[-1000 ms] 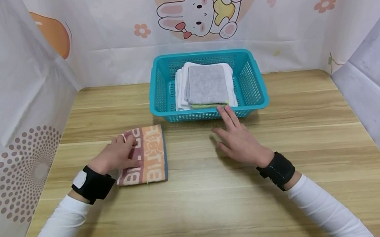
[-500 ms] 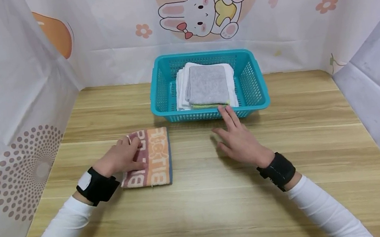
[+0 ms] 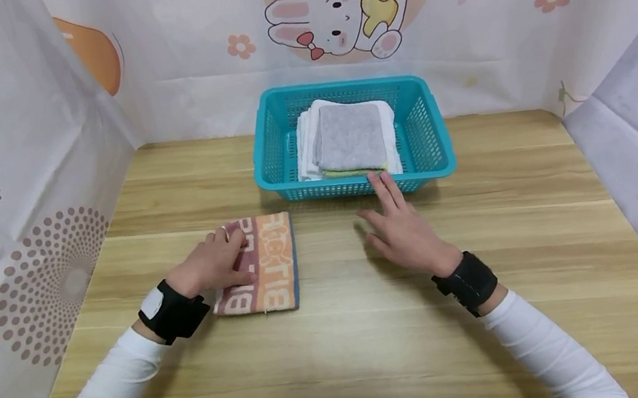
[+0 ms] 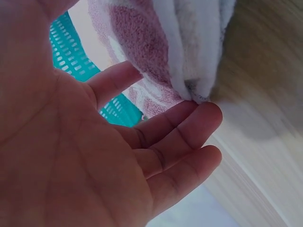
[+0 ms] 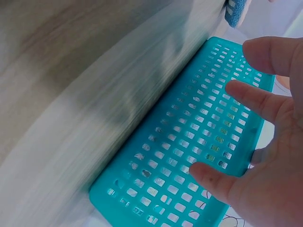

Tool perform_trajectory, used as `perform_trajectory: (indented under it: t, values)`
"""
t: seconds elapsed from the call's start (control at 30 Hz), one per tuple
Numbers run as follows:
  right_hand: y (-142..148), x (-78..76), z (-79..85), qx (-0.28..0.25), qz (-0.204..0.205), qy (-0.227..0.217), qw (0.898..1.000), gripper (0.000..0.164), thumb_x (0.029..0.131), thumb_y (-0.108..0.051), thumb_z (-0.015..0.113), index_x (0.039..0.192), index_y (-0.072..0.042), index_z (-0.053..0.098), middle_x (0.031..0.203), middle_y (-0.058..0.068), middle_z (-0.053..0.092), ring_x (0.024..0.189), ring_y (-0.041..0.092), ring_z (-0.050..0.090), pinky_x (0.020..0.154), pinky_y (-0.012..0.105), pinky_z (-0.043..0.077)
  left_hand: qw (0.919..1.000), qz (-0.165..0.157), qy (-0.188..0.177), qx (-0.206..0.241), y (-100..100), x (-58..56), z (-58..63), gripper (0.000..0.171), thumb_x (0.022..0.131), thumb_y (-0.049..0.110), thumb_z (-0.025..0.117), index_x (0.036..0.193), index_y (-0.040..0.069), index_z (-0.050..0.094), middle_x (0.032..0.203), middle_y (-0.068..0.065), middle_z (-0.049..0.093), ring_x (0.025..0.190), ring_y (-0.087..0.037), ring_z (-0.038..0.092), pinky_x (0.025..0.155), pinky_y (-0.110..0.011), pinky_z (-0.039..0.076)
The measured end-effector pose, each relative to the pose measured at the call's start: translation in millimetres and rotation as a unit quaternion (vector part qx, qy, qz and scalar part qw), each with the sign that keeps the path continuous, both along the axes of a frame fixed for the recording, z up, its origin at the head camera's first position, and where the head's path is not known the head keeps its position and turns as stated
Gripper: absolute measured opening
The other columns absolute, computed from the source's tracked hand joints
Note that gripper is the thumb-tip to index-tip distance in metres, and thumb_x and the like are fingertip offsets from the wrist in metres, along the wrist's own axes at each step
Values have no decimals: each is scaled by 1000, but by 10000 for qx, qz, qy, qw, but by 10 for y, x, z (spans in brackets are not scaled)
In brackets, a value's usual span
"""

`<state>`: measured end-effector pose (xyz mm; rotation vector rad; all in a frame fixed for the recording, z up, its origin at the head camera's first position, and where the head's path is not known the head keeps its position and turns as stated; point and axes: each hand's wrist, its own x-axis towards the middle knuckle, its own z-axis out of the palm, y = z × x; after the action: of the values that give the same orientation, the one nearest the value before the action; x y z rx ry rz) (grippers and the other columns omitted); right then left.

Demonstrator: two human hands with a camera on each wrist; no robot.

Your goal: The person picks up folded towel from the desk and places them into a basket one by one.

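Observation:
In the head view, the left hand [image 3: 214, 263] lies on the left part of a folded towel [image 3: 273, 267] patterned in mauve and orange with pale letters. Seen from the left wrist, relaxed fingers [image 4: 175, 142] touch the towel's thick folded edge, and the palm faces the camera. The right hand [image 3: 408, 237] reaches to the front rim of a teal plastic basket [image 3: 293, 189], two extended fingertips touching it. From the right wrist, the thumb and fingers are spread beside the perforated basket wall [image 5: 189, 123].
Inside the basket is a stack of folded cloths, a grey cloth [image 3: 353, 135] on top of white cloths [image 3: 305, 149]. The wooden table [image 3: 349, 359] extends in front. A white curtain with a printed rabbit [image 3: 335, 18] hangs behind the basket.
The left hand and the folded towel have slid to the right and slightly toward the front of the table. The right hand stays at the basket's rim.

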<state>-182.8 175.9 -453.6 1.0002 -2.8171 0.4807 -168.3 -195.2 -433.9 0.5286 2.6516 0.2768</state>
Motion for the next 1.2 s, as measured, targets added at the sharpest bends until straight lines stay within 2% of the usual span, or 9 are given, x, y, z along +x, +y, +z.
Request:
perform_trajectory:
  t: [0.17, 0.37, 0.53, 0.63, 0.87, 0.97, 1.2]
  values:
    - [24, 6, 40, 51, -63, -184, 9998, 37, 93, -16, 68, 126, -2, 65, 165, 21, 1, 151, 40, -4, 106, 65, 34, 9999, -148, -1, -30, 59, 14, 16, 57, 87, 40, 76, 118, 2, 47, 108, -22, 48, 96, -36, 48, 85, -50, 43]
    - [67, 7, 59, -252, 65, -264, 9993, 37, 93, -14, 68, 128, -2, 63, 164, 22, 5, 152, 40, 0, 116, 59, 20, 9998, -195, 70, -84, 139, 54, 10, 57, 87, 43, 75, 116, 4, 47, 114, -24, 49, 101, -38, 49, 90, -55, 42]
    - [82, 9, 88, -376, 121, -210, 9990, 39, 93, -13, 69, 129, -1, 62, 164, 24, 9, 151, 42, 3, 117, 59, 15, 9994, -283, 139, -156, 219, 68, -10, 58, 86, 46, 75, 116, 5, 47, 113, -23, 50, 101, -37, 49, 91, -53, 42]
    - [75, 25, 97, -378, 132, -231, 9989, 39, 93, -14, 69, 130, 0, 62, 163, 25, 9, 150, 43, 4, 117, 60, 15, 9992, -331, 115, -180, 263, 82, -23, 59, 86, 48, 75, 116, 6, 47, 112, -22, 50, 101, -36, 49, 92, -53, 42]
    - [70, 87, 109, -409, 185, -149, 9989, 38, 93, -12, 68, 129, 0, 62, 162, 27, 11, 150, 45, 6, 116, 62, 17, 9993, -347, 74, -147, 350, 104, -50, 59, 86, 50, 74, 119, 8, 48, 124, -25, 49, 108, -37, 49, 97, -54, 42]
    - [65, 124, 111, -435, 205, -138, 9987, 38, 92, -12, 69, 128, 0, 62, 162, 28, 12, 150, 45, 8, 116, 61, 18, 9991, -387, 92, -126, 397, 106, -39, 60, 85, 51, 75, 118, 8, 48, 122, -24, 50, 106, -37, 49, 95, -53, 43]
    - [60, 264, 69, -482, 247, -443, 9975, 43, 93, -13, 69, 133, -1, 58, 160, 30, 13, 149, 47, 8, 116, 61, 18, 9988, -467, 100, -144, 471, 123, -69, 63, 84, 53, 75, 119, 9, 49, 123, -24, 50, 105, -36, 50, 94, -50, 45]
